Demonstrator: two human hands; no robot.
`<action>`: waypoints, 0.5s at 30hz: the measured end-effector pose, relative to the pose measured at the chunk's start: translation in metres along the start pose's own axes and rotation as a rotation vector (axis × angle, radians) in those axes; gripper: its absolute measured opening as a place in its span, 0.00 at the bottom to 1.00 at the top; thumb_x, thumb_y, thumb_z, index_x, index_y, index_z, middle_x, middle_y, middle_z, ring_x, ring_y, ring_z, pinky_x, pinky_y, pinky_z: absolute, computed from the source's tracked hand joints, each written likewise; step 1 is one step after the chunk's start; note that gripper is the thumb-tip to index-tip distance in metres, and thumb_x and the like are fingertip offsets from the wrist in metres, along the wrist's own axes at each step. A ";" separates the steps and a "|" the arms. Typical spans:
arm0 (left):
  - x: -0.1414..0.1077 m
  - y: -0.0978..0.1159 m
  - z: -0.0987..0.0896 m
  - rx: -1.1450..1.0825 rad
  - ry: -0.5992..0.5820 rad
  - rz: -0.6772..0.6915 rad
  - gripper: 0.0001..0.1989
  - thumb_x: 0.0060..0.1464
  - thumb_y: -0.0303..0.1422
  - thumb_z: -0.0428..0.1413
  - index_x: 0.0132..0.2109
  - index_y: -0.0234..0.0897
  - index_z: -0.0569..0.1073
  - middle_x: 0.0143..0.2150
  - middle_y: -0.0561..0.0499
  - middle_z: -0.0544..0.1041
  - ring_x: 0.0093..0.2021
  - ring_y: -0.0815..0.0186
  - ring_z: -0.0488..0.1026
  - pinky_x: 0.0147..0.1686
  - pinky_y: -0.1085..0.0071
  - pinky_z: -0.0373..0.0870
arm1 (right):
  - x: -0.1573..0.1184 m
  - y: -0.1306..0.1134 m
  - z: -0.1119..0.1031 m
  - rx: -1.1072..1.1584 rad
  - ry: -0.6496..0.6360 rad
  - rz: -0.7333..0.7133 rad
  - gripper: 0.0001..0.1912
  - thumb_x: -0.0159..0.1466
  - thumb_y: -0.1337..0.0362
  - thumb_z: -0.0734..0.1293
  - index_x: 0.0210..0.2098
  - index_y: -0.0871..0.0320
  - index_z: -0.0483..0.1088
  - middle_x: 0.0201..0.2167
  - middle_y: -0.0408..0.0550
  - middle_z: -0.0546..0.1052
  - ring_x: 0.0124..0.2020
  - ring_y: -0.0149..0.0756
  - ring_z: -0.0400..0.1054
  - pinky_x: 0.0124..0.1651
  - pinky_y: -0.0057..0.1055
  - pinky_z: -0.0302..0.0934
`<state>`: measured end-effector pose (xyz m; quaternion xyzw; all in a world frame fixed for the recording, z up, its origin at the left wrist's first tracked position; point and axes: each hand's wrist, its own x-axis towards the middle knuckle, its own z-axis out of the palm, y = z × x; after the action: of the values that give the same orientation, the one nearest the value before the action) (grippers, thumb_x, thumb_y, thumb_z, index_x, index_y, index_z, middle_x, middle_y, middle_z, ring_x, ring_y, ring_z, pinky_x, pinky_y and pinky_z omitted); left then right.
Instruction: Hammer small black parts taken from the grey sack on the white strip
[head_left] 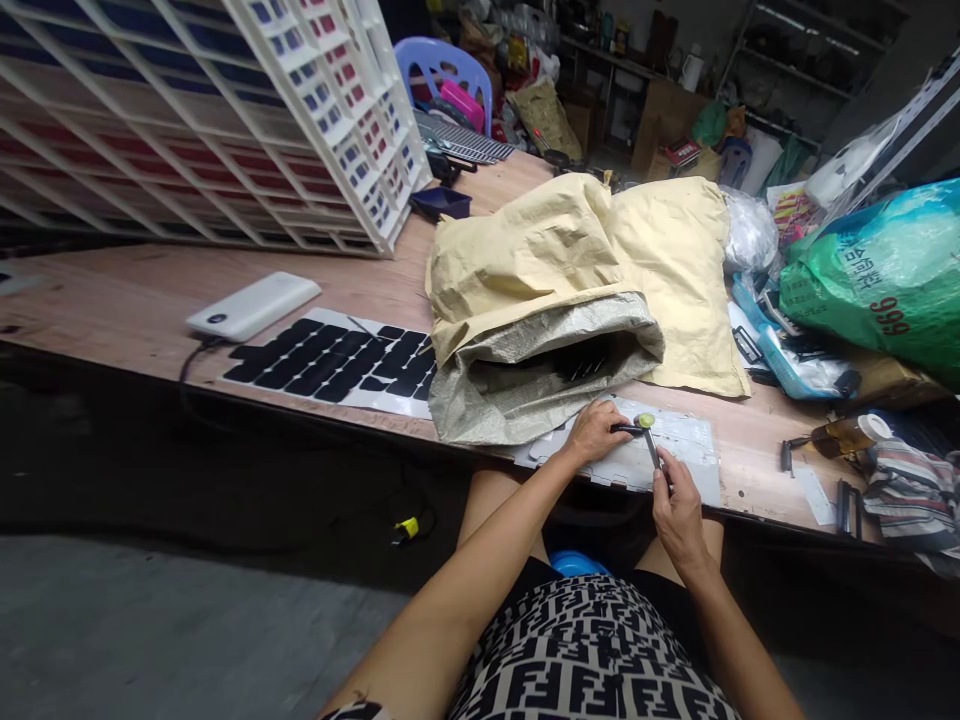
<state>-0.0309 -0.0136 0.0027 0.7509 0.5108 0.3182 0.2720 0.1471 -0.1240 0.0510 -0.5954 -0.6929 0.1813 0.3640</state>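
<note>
My left hand (596, 432) is closed on a small black part (624, 428) over the pale board at the table's front edge. In my right hand (677, 508) is a slim tool with a flat metal shaft (651, 452), its handle mostly inside my fingers. The tool's upper end meets a small yellow-green round piece (645, 421) beside the black part; whether that piece is fixed to the tool, I cannot tell. Under both hands lies the pale grey-white board (694, 445). Just behind my left hand, an open woven sack (525, 250) holds dark items that are hard to make out.
Left of the sack lie a white sheet with black pads (322, 360) and a white power bank (255, 303) with a cable. A large white plastic crate (360, 150) stands back left. To the right are a green bag (877, 280), an amber bottle (844, 437) and a striped cloth (911, 490).
</note>
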 end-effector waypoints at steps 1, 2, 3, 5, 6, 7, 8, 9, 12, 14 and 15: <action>0.000 0.000 -0.001 -0.006 -0.003 -0.006 0.11 0.53 0.38 0.65 0.44 0.44 0.82 0.39 0.50 0.75 0.44 0.60 0.68 0.48 0.63 0.65 | 0.000 -0.002 0.002 0.002 -0.012 -0.008 0.21 0.70 0.61 0.58 0.59 0.56 0.69 0.52 0.55 0.75 0.55 0.40 0.70 0.59 0.41 0.65; 0.000 0.001 -0.002 -0.011 -0.006 -0.012 0.10 0.53 0.38 0.65 0.43 0.44 0.82 0.39 0.50 0.75 0.44 0.60 0.68 0.48 0.63 0.65 | 0.000 -0.003 0.003 0.002 -0.025 -0.014 0.20 0.70 0.62 0.58 0.59 0.56 0.69 0.52 0.55 0.75 0.55 0.40 0.70 0.59 0.41 0.66; 0.000 0.001 -0.002 -0.015 -0.008 -0.017 0.10 0.52 0.38 0.65 0.43 0.44 0.83 0.39 0.50 0.75 0.44 0.60 0.68 0.47 0.63 0.65 | 0.000 -0.003 0.005 0.001 -0.038 -0.016 0.20 0.70 0.62 0.58 0.58 0.56 0.70 0.52 0.55 0.76 0.54 0.40 0.70 0.58 0.41 0.66; 0.000 0.002 -0.003 -0.021 -0.009 -0.021 0.09 0.52 0.38 0.66 0.42 0.44 0.83 0.38 0.51 0.75 0.44 0.61 0.68 0.48 0.63 0.65 | 0.001 -0.001 0.007 -0.005 -0.051 -0.013 0.20 0.69 0.62 0.58 0.57 0.57 0.71 0.51 0.55 0.76 0.53 0.40 0.71 0.57 0.41 0.66; 0.001 0.003 -0.004 -0.024 -0.009 -0.022 0.09 0.52 0.37 0.65 0.42 0.45 0.83 0.38 0.51 0.75 0.44 0.61 0.68 0.48 0.63 0.65 | 0.004 0.002 0.008 -0.012 -0.051 -0.010 0.20 0.69 0.62 0.58 0.57 0.57 0.71 0.50 0.55 0.76 0.52 0.41 0.71 0.56 0.41 0.66; 0.001 0.003 -0.004 -0.026 -0.006 -0.021 0.09 0.52 0.37 0.65 0.42 0.45 0.83 0.38 0.51 0.75 0.44 0.60 0.68 0.48 0.63 0.65 | 0.009 0.005 0.007 -0.024 -0.045 -0.006 0.20 0.69 0.62 0.58 0.57 0.56 0.71 0.50 0.54 0.76 0.52 0.41 0.71 0.56 0.41 0.66; 0.001 0.004 -0.004 -0.028 -0.003 -0.020 0.10 0.52 0.38 0.65 0.43 0.45 0.83 0.38 0.51 0.75 0.44 0.60 0.68 0.48 0.63 0.65 | 0.017 0.008 0.006 -0.045 -0.032 -0.001 0.20 0.69 0.62 0.58 0.57 0.56 0.70 0.49 0.54 0.76 0.51 0.41 0.71 0.55 0.40 0.66; 0.001 0.004 -0.004 -0.027 0.001 -0.020 0.10 0.52 0.38 0.65 0.43 0.45 0.83 0.38 0.51 0.75 0.45 0.60 0.68 0.49 0.63 0.65 | 0.027 0.013 0.005 -0.078 -0.013 0.005 0.21 0.69 0.62 0.57 0.57 0.56 0.70 0.49 0.54 0.76 0.50 0.41 0.70 0.54 0.40 0.66; 0.000 0.004 -0.003 -0.012 0.006 -0.021 0.10 0.52 0.38 0.65 0.42 0.43 0.83 0.38 0.50 0.75 0.45 0.60 0.68 0.49 0.63 0.65 | 0.069 0.029 0.004 -0.257 0.068 0.035 0.21 0.67 0.64 0.57 0.57 0.58 0.71 0.45 0.54 0.75 0.44 0.41 0.68 0.50 0.38 0.64; 0.000 0.004 -0.002 -0.004 0.009 -0.022 0.10 0.52 0.38 0.65 0.42 0.43 0.82 0.38 0.50 0.75 0.45 0.60 0.68 0.49 0.63 0.65 | 0.098 0.042 0.007 -0.418 0.091 0.076 0.22 0.66 0.67 0.58 0.57 0.59 0.71 0.42 0.54 0.73 0.43 0.42 0.66 0.48 0.37 0.61; 0.000 0.004 -0.002 -0.001 0.008 -0.019 0.09 0.52 0.38 0.65 0.41 0.43 0.82 0.38 0.50 0.75 0.45 0.60 0.68 0.50 0.63 0.65 | 0.110 0.047 0.009 -0.499 0.095 0.117 0.22 0.66 0.68 0.58 0.57 0.59 0.71 0.41 0.54 0.72 0.43 0.43 0.65 0.47 0.37 0.60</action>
<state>-0.0302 -0.0148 0.0065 0.7445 0.5190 0.3189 0.2733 0.1698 -0.0068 0.0443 -0.7137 -0.6626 -0.0027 0.2271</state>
